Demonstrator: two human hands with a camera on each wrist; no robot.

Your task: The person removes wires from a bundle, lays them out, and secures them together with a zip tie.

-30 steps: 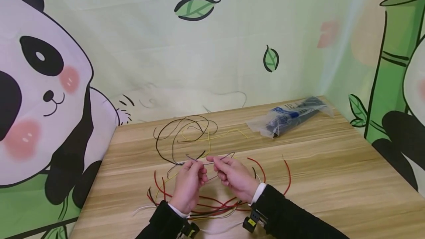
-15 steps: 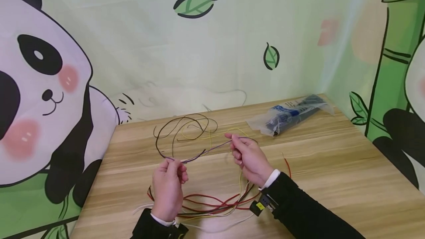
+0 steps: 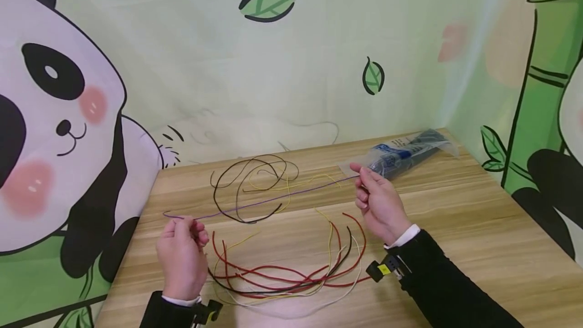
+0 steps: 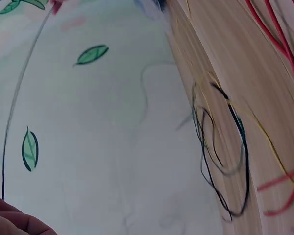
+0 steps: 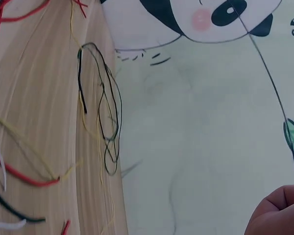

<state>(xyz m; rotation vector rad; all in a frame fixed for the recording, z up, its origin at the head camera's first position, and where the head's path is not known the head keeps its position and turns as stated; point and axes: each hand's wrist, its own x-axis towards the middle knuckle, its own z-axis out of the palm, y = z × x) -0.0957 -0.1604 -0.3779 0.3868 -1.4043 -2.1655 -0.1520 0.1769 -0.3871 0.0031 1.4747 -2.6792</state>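
Note:
A thin purple wire [image 3: 319,187] runs nearly straight between my two hands, above the table. My left hand [image 3: 183,257] pinches it near its left end, and a short hooked tail sticks out past the fingers. At the other side, my right hand [image 3: 382,209] pinches it between thumb and index finger, higher and farther off. Both wrist views show the wire stretching away from the hand, dark against the backdrop. Below the hands lies a loose bunch with red wires [image 3: 365,242], a black wire [image 3: 350,239], and white and yellow ones.
Beyond the purple wire lie a coiled black wire [image 3: 214,194] and thin yellow wires [image 3: 288,196]. A clear plastic bag [image 3: 401,153] with dark contents rests at the back right, behind my right hand. A printed cloth backdrop [image 3: 205,54] stands behind the wooden table [image 3: 478,247].
My hands have spread apart, left hand to the left and right hand to the right and away. The purple wire, bent between close hands before, is now drawn out nearly straight.

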